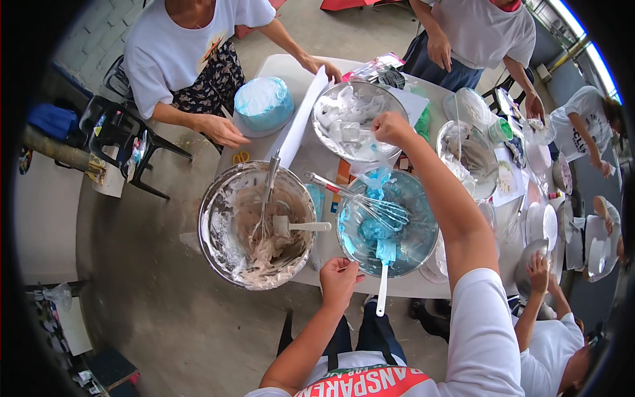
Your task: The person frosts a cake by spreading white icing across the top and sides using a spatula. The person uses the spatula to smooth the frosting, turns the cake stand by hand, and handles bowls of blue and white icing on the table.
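Observation:
A steel mixing bowl (428, 246) streaked with blue cream stands in front of me, with a whisk (387, 210) and a white-handled spatula (383, 284) in it. At its near left rim, my left hand (338, 284) is closed, fingertips pinched on the edge. My right hand (391, 128) is a fist above the near right side of a bowl of white cream (350, 112). From that fist hangs what looks like a clear plastic bag (377, 177) smeared with blue, reaching down to the blue bowl. To the left, a large bowl (210, 228) holds brownish cream, a whisk and a spatula (307, 226).
A blue-and-white frosted cake (264, 104) sits at the far left of the table, beside a person's hands (221, 130). Yellow scissors (241, 157) lie near it. Another cream bowl (486, 159) stands right. Several people work around the table; a black chair (122, 126) stands left.

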Tool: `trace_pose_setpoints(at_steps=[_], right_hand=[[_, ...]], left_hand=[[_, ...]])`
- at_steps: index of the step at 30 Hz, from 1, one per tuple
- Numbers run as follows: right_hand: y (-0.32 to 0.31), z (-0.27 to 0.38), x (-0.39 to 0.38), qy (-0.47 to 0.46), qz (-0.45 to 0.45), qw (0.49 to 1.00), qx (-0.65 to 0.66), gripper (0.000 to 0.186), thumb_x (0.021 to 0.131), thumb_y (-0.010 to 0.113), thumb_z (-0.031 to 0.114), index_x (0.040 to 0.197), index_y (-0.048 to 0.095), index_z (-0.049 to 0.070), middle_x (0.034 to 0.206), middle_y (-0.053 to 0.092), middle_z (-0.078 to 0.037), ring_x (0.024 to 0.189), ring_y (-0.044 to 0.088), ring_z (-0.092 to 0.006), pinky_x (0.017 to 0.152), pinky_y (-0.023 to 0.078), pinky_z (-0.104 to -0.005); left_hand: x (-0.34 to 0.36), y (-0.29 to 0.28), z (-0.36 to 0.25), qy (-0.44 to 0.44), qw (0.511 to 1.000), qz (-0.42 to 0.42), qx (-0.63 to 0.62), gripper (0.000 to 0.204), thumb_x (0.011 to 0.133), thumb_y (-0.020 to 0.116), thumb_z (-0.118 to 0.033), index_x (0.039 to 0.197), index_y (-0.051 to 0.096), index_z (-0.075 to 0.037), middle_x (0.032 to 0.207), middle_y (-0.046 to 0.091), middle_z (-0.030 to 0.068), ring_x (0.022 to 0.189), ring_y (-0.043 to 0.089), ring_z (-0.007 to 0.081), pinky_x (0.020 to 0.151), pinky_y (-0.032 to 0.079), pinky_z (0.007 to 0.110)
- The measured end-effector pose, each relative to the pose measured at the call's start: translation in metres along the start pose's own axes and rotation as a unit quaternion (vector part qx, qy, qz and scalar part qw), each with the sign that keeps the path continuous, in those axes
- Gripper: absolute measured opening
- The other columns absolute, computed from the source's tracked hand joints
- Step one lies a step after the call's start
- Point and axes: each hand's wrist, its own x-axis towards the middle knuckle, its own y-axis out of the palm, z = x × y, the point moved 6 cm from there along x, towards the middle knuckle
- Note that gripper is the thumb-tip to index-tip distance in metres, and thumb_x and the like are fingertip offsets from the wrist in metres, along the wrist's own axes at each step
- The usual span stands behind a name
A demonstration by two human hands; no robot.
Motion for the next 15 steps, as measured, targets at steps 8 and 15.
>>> trace_pose_setpoints(at_steps=[8,15], right_hand=[[0.001,-0.011,0.006,0.057,0.013,0.967,0.247,0.028,0.068,0.059,0.007,0.089,0.076,0.007,0.078,0.071,-0.012,0.072,0.067,-0.0237,0.068,0.053,-0.0356],[-0.054,0.019,0.023,-0.078,-0.132,0.969,-0.192,0.02,0.075,0.059,0.007,0.089,0.071,0.015,0.085,0.07,-0.011,0.086,0.068,-0.0289,0.079,0.049,-0.0423]], left_hand=[[-0.003,-0.017,-0.013,0.024,0.998,-0.054,0.006,0.009,0.086,0.063,-0.001,0.085,0.055,0.003,0.082,0.063,0.0113,0.069,0.066,0.0172,0.063,0.063,0.033],[-0.009,-0.025,-0.014,0.039,0.998,-0.045,-0.011,0.01,0.09,0.061,-0.002,0.085,0.053,0.001,0.086,0.063,0.0118,0.074,0.066,0.017,0.066,0.064,0.035]])
